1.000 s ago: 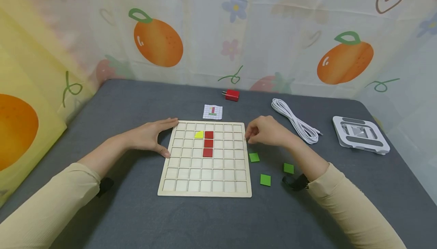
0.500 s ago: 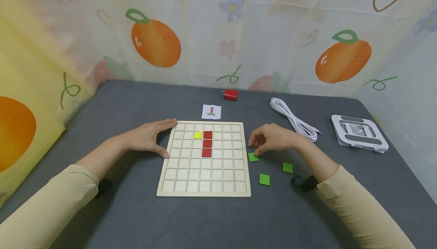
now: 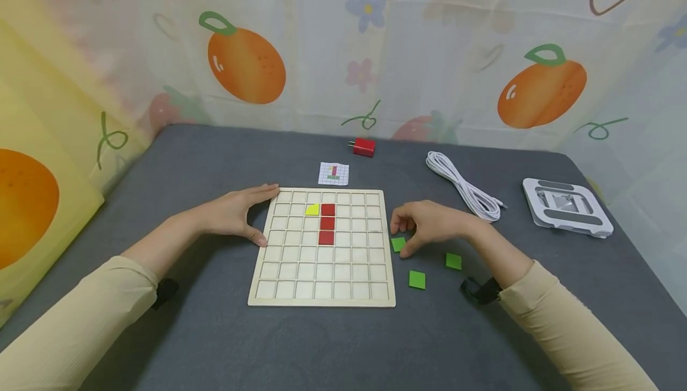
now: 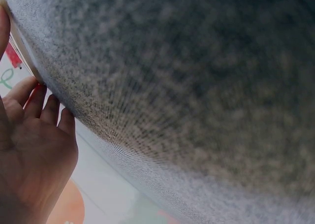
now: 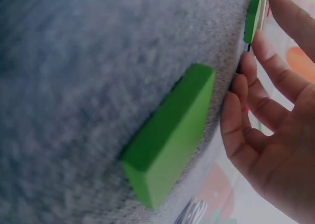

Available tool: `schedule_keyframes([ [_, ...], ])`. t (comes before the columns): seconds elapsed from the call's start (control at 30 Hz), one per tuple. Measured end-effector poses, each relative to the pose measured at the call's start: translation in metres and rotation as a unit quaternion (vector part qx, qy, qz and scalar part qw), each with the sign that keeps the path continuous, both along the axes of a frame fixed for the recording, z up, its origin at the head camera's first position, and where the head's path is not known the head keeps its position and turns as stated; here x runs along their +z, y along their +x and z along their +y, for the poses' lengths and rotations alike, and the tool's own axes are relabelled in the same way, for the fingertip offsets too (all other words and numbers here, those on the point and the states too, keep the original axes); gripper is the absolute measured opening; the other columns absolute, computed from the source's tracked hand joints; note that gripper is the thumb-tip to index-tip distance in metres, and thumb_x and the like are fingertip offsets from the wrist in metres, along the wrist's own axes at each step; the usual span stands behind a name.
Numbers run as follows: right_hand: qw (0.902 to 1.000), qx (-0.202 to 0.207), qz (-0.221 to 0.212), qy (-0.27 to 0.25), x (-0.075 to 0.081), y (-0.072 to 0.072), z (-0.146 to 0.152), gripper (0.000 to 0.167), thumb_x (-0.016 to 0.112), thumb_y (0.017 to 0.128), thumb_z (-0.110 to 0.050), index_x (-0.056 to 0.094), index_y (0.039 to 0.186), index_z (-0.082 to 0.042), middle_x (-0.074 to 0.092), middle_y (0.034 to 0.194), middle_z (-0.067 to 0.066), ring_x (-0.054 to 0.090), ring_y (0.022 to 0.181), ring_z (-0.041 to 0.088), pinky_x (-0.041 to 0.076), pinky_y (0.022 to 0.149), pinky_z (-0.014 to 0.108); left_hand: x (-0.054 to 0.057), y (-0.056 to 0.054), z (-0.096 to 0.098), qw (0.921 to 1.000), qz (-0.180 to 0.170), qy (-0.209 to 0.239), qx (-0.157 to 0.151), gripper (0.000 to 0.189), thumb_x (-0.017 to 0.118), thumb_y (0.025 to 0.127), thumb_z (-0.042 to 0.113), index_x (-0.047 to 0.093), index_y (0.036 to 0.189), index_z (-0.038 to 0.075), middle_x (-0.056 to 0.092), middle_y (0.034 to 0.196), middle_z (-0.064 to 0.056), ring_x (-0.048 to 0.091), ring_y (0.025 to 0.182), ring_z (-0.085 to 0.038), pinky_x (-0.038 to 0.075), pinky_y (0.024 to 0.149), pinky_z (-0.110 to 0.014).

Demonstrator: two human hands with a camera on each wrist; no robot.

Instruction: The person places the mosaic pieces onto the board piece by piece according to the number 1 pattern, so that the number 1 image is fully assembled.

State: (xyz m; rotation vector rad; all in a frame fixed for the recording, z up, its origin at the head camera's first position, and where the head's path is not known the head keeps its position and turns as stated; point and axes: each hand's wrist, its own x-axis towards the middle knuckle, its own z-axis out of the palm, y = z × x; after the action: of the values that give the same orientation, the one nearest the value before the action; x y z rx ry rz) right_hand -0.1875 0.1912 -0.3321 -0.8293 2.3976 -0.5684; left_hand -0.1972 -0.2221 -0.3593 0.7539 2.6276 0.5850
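A pale wooden grid board (image 3: 302, 273) lies flat on the table with three red tiles (image 3: 327, 223) in a column and a yellow tile (image 3: 312, 209) left of the top one. My left hand (image 3: 228, 214) rests at the board's left edge, fingers extended at the upper corner and thumb lower down. Beside the right edge, my right hand (image 3: 432, 222) is over a green tile (image 3: 398, 244), thumb and index finger spread on either side of it. In the right wrist view, the index fingertip is right at that tile's end (image 5: 253, 17).
Two more green tiles (image 3: 417, 279) lie nearer the front right, one (image 3: 453, 261) beneath the right wrist. Behind the board are a small printed grid card (image 3: 333, 173) and a red plug adapter (image 3: 364, 147). A coiled white cable (image 3: 466, 187) and a white-grey device (image 3: 568, 207) lie at right.
My right hand has moved from the board's right edge down and slightly right to the nearest green tile, its thumb and fingers spreading. The left hand and board have stayed in place.
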Motion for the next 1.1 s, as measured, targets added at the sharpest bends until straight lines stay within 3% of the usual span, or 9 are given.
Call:
schedule_keyframes([
  [0.87,0.9994,0.014,0.031,-0.001,-0.0071,-0.0005,0.0026,0.027,0.084,0.077,-0.021,0.065,0.095,-0.016,0.061,0.093,0.001,0.054,0.085,0.012,0.045,0.078,0.027,0.0008,0.0015,0.0003,1.0,0.005,0.002,-0.002,0.118,0.085,0.067,0.055,0.026,0.157,0.007,0.022,0.165,-0.019,0.021,0.152,-0.042,0.025,0.117,-0.064],
  [1.1,0.9995,-0.004,0.032,-0.006,-0.0069,0.0025,0.0005,0.027,0.085,0.076,-0.019,0.064,0.092,-0.016,0.064,0.092,-0.001,0.057,0.085,0.012,0.048,0.079,0.028,0.0009,0.0012,-0.0002,1.0,0.002,0.001,0.001,0.117,0.085,0.067,0.055,0.026,0.157,0.008,0.021,0.165,-0.018,0.02,0.153,-0.041,0.024,0.118,-0.063],
])
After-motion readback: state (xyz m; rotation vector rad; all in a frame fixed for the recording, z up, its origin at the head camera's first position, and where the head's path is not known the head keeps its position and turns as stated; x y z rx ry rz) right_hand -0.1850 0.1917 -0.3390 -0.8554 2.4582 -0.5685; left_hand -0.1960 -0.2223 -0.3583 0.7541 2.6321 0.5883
